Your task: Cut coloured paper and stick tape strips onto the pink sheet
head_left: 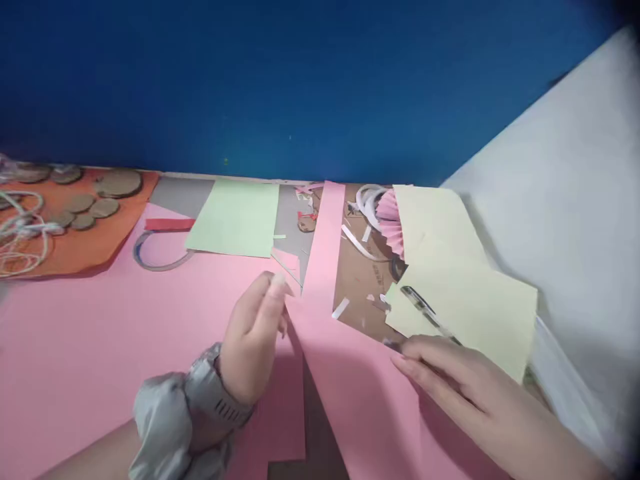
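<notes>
My left hand, with a grey scrunchie and a grey wristband on its wrist, pinches the left corner of a pink paper sheet. That sheet is lifted at an angle toward me. My right hand has thumb and fingers closed on the sheet's upper right edge. A small dark item shows at its fingertips, too unclear to name. Beside the right hand, a pen lies on cream paper. A pink paper strip runs away from the sheet's far edge.
Large pink paper covers the left side, with green paper and a tape roll on it. Wooden slices and white cord lie on orange paper. Brown board holds paper scraps and a pleated pink fan.
</notes>
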### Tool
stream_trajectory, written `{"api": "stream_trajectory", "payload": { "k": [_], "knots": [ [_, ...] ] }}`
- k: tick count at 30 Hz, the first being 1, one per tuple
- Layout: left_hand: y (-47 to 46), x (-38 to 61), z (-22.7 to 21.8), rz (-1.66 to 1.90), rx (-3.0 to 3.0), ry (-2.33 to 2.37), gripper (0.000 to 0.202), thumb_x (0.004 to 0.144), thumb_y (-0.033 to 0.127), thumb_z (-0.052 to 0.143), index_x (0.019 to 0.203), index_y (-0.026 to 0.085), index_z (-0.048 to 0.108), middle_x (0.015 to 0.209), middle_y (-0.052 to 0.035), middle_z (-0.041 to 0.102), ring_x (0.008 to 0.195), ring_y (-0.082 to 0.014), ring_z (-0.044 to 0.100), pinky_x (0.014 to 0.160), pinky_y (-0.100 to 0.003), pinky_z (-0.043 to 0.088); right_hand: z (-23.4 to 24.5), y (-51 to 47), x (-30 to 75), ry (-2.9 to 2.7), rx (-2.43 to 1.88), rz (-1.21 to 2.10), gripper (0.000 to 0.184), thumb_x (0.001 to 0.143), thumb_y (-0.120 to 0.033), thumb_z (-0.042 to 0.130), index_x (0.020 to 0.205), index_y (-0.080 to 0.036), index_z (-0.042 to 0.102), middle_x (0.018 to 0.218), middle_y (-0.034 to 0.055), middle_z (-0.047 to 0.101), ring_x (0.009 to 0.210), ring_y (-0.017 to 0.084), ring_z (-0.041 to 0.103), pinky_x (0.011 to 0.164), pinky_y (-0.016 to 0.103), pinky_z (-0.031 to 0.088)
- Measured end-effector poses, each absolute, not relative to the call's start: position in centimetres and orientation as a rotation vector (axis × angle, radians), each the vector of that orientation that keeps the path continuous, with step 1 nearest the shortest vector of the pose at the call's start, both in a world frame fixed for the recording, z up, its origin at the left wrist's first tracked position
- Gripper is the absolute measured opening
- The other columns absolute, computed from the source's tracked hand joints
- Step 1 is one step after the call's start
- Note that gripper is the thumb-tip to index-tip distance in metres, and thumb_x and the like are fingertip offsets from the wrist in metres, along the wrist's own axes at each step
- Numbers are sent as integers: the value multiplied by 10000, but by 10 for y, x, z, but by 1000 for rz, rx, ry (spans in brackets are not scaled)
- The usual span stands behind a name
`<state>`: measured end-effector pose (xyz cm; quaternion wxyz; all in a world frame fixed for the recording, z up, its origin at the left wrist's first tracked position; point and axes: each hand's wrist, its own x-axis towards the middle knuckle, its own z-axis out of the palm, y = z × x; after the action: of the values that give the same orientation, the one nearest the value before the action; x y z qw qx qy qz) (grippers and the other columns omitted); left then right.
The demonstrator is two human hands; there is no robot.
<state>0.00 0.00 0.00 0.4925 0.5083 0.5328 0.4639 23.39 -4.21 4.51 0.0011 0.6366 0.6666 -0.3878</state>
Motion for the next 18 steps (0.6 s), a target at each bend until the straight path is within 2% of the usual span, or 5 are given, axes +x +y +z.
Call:
{"api": "stream_trajectory", "payload": {
  "k": [4, 7, 18],
  "knots": [
    [1, -1, 5, 1024, 1353, 1345, 324, 932, 372, 413, 678, 191, 503, 614, 40, 452, 605, -97, 434, 575, -223, 347, 51, -46, 234, 2085, 2028, -1202, 348, 955, -458, 333, 741, -226, 481, 751, -19, 563, 751, 155, 546, 677, 261, 372],
    [1, -1, 6, 1010, 1366, 1421, 373, 932, 347, 412, 593, 190, 402, 539, 50, 369, 525, -91, 371, 508, -229, 310, 58, -44, 229, 2065, 2033, -1179, 346, 953, -438, 346, 708, -216, 449, 717, -18, 534, 719, 153, 534, 656, 262, 372],
    [-1, -1, 7, 997, 1473, 1507, 383, 948, 332, 376, 593, 194, 339, 525, 63, 360, 494, -79, 355, 480, -221, 297, 67, -40, 228, 2078, 2013, -1184, 358, 957, -406, 340, 666, -207, 403, 679, -20, 500, 693, 149, 518, 641, 267, 374]
  ]
}}
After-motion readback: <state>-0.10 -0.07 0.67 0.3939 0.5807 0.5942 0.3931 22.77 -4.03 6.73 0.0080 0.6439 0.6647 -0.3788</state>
